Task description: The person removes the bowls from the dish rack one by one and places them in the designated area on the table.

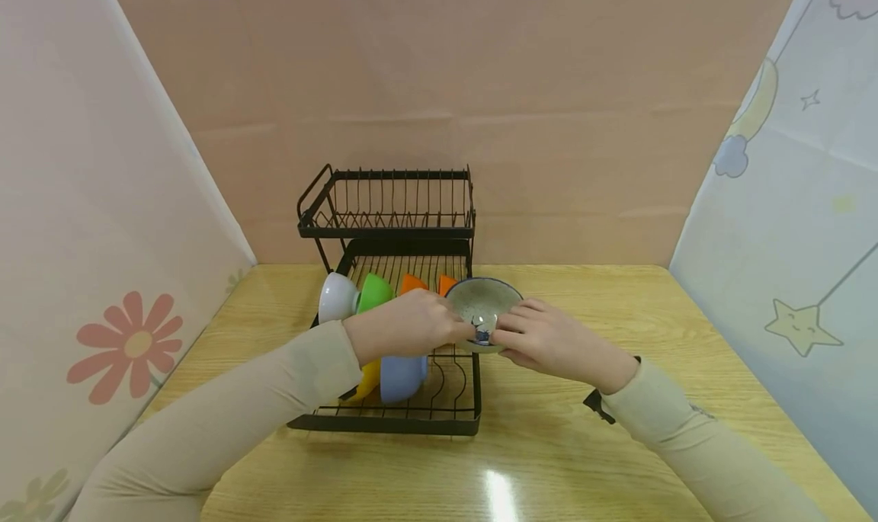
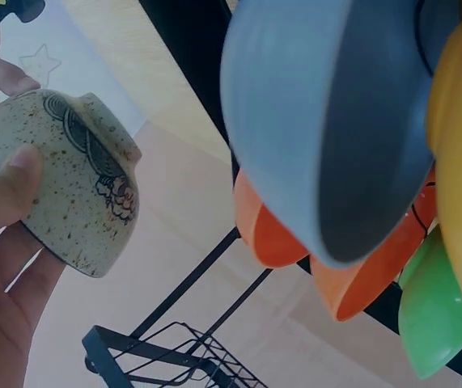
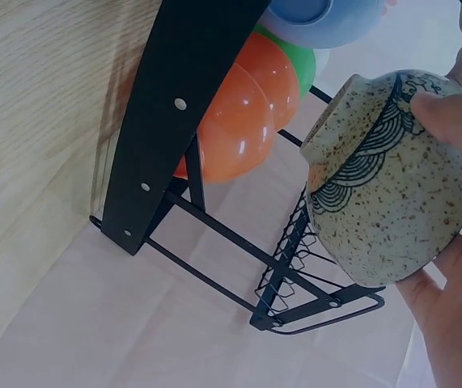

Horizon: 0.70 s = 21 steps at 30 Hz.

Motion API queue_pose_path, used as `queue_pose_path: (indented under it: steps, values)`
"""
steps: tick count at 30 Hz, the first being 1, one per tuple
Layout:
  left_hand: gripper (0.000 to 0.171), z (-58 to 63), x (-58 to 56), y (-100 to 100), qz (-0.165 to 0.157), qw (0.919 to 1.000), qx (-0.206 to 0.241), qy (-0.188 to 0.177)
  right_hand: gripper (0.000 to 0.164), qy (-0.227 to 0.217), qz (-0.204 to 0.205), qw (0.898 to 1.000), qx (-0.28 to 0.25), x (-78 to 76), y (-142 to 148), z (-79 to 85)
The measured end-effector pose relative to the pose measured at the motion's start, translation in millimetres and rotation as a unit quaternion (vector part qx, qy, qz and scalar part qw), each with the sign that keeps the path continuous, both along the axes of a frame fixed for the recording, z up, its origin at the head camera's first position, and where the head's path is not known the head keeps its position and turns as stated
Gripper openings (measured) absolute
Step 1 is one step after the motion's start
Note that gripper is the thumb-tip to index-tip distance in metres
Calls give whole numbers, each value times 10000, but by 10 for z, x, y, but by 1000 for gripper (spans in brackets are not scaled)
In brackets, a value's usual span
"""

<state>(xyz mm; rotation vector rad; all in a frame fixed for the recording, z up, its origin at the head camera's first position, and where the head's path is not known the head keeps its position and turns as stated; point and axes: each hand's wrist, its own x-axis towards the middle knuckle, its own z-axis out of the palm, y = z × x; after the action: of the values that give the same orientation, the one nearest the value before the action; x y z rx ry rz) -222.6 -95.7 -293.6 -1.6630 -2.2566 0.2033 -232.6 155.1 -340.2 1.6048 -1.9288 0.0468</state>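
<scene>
A speckled ceramic bowl (image 1: 483,301) with a dark blue rim is held up between both hands at the rack's right side. In the left wrist view its outside shows a blue wave and flower pattern. My left hand (image 1: 418,324) grips the bowl's left edge, thumb on the outer wall and fingers over the rim. On the opposite edge, my right hand (image 1: 549,335) pinches the bowl the same way, its thumb against the patterned wall (image 3: 392,178). The bowl's mouth tips toward the head camera, showing a small blue drawing inside.
A black two-tier dish rack (image 1: 384,424) stands on the wooden table (image 1: 583,446). Its lower tier holds a white bowl (image 1: 334,297), a green bowl (image 1: 373,292), orange bowls (image 3: 239,121), a blue bowl (image 1: 401,379) and a yellow bowl (image 1: 369,381). The upper tier (image 1: 387,232) has wire slots.
</scene>
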Motion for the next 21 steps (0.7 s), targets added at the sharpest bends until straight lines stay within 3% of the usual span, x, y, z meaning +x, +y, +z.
queue_pose_path:
  steps: [5,7,10,13,17,21]
  values:
    - [4,50,2,17,255,9989,-226,-331,15,-6,-12,10000,-44,3,17,12]
    - [9,122,13,17,371,9969,-216,-659,18,32,11,10000,-69,2,24,12]
    - [24,295,18,-2,560,9923,170,-1092,24,128,48,9999,-94,-6,39,3]
    - [25,518,10,-47,1077,9824,744,-1335,28,208,10,9998,-65,-10,59,-13]
    - [26,709,-35,-149,2211,9535,884,-1847,30,225,-67,9997,3,-16,81,-39]
    - [31,699,-96,-256,2909,9124,322,-2862,28,200,-95,9997,-32,-32,96,-52]
